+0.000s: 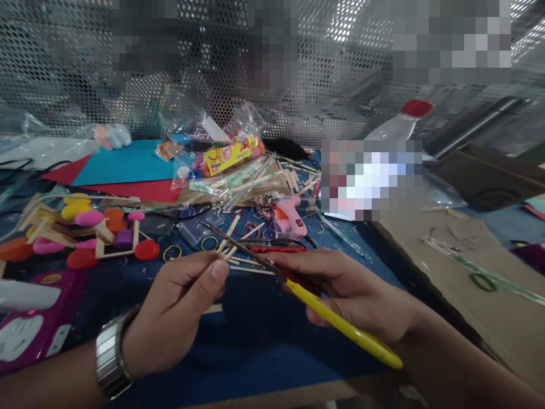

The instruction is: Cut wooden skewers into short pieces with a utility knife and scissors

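1. Head view: left hand (pixel 183 304) is pinching thin sticks (pixel 232 227) over the table (pixel 238 352); right hand (pixel 353 295) is gripping yellow-handled scissors (pixel 344 318) near them.
2. Joined stick frames (pixel 100 241) are sitting leftward; loose sticks (pixel 292 179) are seemingly awaiting use.

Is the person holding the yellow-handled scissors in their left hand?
No: the right hand grips the yellow-handled scissors, while the left hand pinches thin wooden sticks.

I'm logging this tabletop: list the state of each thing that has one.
Left hand: closed, pinching thin wooden sticks
Right hand: closed around yellow scissors
Yellow scissors: blade opening unclear
Pink glue gun: lying on its side
Bottle: capped, tilted
Metal wristband: worn
Blue sheet: lying over red sheet
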A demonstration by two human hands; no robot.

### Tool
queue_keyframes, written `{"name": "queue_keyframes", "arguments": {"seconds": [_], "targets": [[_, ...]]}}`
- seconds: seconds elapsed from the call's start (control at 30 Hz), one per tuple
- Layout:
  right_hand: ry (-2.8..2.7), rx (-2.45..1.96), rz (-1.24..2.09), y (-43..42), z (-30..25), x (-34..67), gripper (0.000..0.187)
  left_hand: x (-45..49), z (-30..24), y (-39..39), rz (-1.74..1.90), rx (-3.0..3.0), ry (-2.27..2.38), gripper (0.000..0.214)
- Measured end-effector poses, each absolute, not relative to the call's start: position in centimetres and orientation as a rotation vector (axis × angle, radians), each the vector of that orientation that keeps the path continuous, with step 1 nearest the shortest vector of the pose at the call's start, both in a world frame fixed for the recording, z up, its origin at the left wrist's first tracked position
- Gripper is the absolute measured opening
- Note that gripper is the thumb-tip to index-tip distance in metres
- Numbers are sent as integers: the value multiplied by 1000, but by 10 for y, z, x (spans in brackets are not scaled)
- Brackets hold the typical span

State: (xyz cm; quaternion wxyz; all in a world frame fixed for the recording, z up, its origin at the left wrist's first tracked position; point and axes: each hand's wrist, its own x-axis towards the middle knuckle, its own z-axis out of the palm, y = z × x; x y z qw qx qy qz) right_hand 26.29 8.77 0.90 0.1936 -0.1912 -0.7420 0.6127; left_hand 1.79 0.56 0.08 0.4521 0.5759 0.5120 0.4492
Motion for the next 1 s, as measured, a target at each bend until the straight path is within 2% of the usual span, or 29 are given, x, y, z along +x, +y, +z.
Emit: {"name": "queue_keyframes", "arguments": {"seconds": [0.37, 0.6, 1.0], "targets": [[-2191, -569, 1633, 89, 12, 265, 66, 16, -3, 2, 1144, 1357, 1217, 52], [-2217, -611, 1549, 91, 7, 268, 52, 17, -3, 4, 1146, 1380, 1236, 55], [-2183, -576, 1356, 87, 8, 266, 58, 16, -5, 4, 1189, 1442, 1207, 57]]}}
